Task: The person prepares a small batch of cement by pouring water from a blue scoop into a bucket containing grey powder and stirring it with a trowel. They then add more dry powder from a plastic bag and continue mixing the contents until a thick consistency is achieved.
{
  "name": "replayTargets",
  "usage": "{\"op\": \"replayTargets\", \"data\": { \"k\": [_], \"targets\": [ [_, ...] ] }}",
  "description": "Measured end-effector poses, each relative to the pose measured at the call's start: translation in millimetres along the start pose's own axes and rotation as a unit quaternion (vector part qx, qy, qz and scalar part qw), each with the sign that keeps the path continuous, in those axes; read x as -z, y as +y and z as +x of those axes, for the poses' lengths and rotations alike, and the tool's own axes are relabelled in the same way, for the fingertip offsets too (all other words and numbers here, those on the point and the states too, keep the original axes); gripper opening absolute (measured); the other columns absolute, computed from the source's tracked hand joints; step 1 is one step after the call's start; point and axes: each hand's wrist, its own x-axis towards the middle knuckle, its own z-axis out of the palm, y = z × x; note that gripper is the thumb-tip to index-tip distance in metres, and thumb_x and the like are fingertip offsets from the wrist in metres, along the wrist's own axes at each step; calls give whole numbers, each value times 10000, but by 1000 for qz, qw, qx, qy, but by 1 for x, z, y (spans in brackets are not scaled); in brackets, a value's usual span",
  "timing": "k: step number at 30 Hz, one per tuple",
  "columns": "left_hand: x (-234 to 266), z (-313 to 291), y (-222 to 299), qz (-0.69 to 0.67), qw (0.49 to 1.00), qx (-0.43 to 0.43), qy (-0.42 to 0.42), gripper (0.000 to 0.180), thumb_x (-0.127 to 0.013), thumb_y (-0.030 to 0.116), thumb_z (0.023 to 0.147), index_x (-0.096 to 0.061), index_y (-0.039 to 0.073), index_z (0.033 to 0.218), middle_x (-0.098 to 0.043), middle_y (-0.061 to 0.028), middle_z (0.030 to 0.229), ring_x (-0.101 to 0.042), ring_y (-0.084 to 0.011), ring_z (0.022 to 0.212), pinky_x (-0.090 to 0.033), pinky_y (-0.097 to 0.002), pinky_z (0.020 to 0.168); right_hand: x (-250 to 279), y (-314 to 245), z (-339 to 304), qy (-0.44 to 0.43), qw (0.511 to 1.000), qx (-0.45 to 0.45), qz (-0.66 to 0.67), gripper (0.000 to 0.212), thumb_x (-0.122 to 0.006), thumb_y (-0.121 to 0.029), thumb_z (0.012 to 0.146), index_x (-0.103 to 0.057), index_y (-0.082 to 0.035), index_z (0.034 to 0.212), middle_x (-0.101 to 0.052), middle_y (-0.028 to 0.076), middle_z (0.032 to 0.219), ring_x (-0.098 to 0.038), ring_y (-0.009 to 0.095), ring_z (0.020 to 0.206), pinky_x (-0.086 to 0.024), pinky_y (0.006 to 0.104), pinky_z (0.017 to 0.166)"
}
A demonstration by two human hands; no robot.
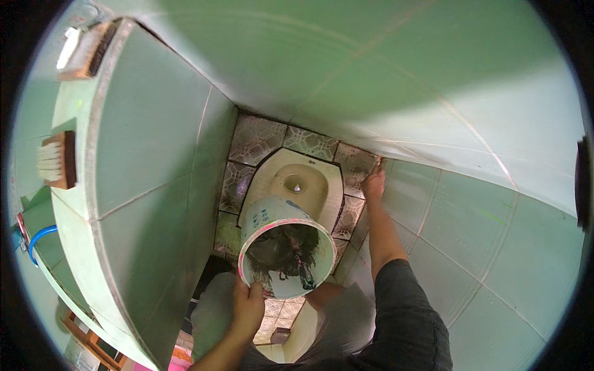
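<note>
My left hand [249, 304] is closed on the near rim of a pale bucket [255, 270] with a pinkish edge. The bucket is tilted so that its mouth faces me, and it covers the near part of a cream squat toilet [332, 185]. Inside the bucket lies a dark, wet-looking mass [272, 247]. A tool with a dark green handle [305, 275] rests in it; its working end is hidden. Farther out, my right hand [374, 183] reaches down to the corner of floor and wall right of the toilet. Its fingers look drawn together, and what they hold cannot be made out.
Green tiled walls close in ahead and on the right [458, 229]. At the left stands a low tiled partition [148, 142], with two wooden brushes [68, 159] on its top. A blue hoop-like handle [38, 242] shows beyond it. Patterned tiles [258, 137] surround the toilet.
</note>
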Motion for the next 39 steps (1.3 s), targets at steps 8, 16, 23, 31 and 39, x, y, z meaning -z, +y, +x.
{"op": "replayTargets", "data": {
  "k": [8, 16, 23, 31, 39],
  "targets": [
    [-4, -6, 11, 27, 999, -10, 18, 349, -444, 12, 840, -509, -35, 1180, -637, -142, 1040, -599, -212, 943, -464, -343, 844, -34, 33, 65, -19, 998, -36, -54, 582, -549, -74, 844, -383, -31, 1399, -470, 240, 1274, -463, 389, 1211, -435, 452, 996],
    [-2, 1, 5, 15, 1000, -15, -10, 409, -444, -13, 827, -497, -12, 1232, -638, -121, 1070, -594, -193, 976, -460, -326, 865, -41, 24, 35, 25, 999, -4, 34, 417, -566, -77, 829, -539, -24, 1242, -553, 237, 1165, -526, 412, 1103, -460, 451, 945],
    [-6, 4, 12, 71, 996, 6, -46, 332, -417, -16, 835, -538, -22, 1145, -647, -117, 978, -625, -199, 827, -511, -338, 733, -46, 9, 12, 75, 992, 76, 72, 298, -681, -132, 753, -646, -3, 1019, -601, 240, 1086, -573, 423, 979, -484, 471, 874],
    [-12, 2, 31, 71, 995, 30, -60, 538, -424, -6, 859, -375, 22, 1393, -634, -148, 1053, -631, -199, 827, -514, -337, 738, -38, 7, 5, 104, 974, 56, 192, 235, -701, -93, 734, -639, -4, 943, -639, 218, 962, -615, 372, 889, -503, 437, 786],
    [-12, 29, -36, 82, 996, -23, -19, 495, -461, 35, 876, -409, 44, 1368, -624, -150, 1095, -619, -239, 900, -499, -338, 784, 50, -15, -128, 114, 966, 11, 231, 209, -682, -178, 806, -637, -5, 914, -661, 176, 796, -634, 332, 739, -490, 429, 677]
  ]
}}
